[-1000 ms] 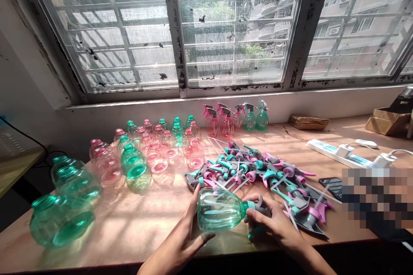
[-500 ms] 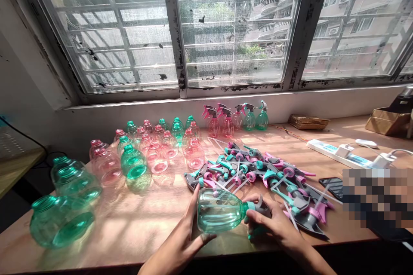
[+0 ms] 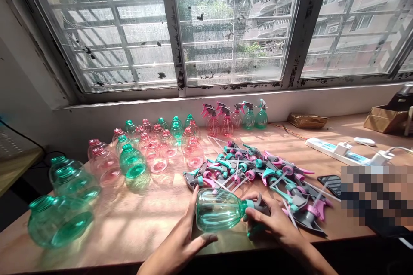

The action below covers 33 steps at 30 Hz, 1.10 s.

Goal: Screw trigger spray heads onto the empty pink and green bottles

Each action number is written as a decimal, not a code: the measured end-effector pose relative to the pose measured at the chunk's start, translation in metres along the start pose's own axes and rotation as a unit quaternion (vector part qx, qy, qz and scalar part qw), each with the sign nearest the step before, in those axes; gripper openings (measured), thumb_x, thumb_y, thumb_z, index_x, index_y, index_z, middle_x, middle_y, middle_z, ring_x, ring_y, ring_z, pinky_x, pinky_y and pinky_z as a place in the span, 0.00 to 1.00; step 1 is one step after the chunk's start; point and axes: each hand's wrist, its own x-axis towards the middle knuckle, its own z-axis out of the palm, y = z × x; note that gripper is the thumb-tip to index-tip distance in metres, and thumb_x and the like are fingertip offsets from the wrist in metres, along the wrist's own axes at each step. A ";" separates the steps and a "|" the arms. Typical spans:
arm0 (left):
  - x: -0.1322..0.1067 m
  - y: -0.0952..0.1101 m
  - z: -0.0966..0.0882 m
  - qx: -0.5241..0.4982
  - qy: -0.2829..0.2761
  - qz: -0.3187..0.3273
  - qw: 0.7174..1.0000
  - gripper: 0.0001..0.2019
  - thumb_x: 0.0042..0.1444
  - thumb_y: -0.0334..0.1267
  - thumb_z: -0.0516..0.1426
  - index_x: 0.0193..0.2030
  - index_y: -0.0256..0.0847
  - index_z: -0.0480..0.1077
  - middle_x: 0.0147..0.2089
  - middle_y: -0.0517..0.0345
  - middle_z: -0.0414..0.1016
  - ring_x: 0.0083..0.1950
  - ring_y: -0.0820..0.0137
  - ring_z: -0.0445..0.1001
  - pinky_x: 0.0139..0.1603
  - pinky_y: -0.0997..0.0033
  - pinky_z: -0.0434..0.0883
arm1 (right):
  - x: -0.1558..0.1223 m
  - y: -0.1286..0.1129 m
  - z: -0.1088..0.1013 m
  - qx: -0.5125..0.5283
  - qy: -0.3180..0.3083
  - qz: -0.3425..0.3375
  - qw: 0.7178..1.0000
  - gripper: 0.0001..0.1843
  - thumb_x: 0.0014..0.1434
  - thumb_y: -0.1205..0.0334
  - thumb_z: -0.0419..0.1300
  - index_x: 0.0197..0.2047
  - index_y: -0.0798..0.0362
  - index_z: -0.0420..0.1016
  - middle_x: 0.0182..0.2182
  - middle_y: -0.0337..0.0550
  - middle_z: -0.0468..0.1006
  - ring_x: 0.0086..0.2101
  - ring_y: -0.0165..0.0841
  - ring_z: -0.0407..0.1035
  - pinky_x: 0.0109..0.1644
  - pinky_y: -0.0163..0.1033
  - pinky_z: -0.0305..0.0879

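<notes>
A clear green bottle (image 3: pixel 217 211) lies on its side between my hands, its neck pointing right. My left hand (image 3: pixel 190 227) cups its base end, with the thumb below and the other fingers partly hidden behind the plastic. Around the grey and teal spray head (image 3: pixel 250 204) at the neck, my right hand (image 3: pixel 267 219) is closed. The teal collar meets the bottle's mouth; how tight it sits I cannot tell. Beyond my hands spreads a pile of loose spray heads (image 3: pixel 245 165) in pink, teal and grey, with white tubes.
Open-necked green bottles (image 3: pixel 61 223) and pink bottles (image 3: pixel 156 157) stand on the left of the wooden table (image 3: pixel 129 227). Several bottles with spray heads (image 3: pixel 226 122) line the windowsill wall. To the right are a power strip (image 3: pixel 337 152), a phone (image 3: pixel 329 184) and a brown package (image 3: pixel 306 120).
My left thumb has shifted slightly on the underside of the bottle. The view has moved a little; both hands stay at the bottle and spray head.
</notes>
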 end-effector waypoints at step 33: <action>0.000 -0.006 0.000 0.013 -0.002 0.000 1.000 0.50 0.69 0.55 0.59 0.82 0.60 0.25 0.86 0.65 0.23 0.85 0.54 0.31 0.83 0.47 0.37 | 0.002 0.003 -0.002 0.005 -0.011 -0.008 1.000 0.26 0.58 0.42 0.76 0.48 0.53 0.78 0.28 0.42 0.87 0.29 0.38 0.81 0.35 0.42 0.78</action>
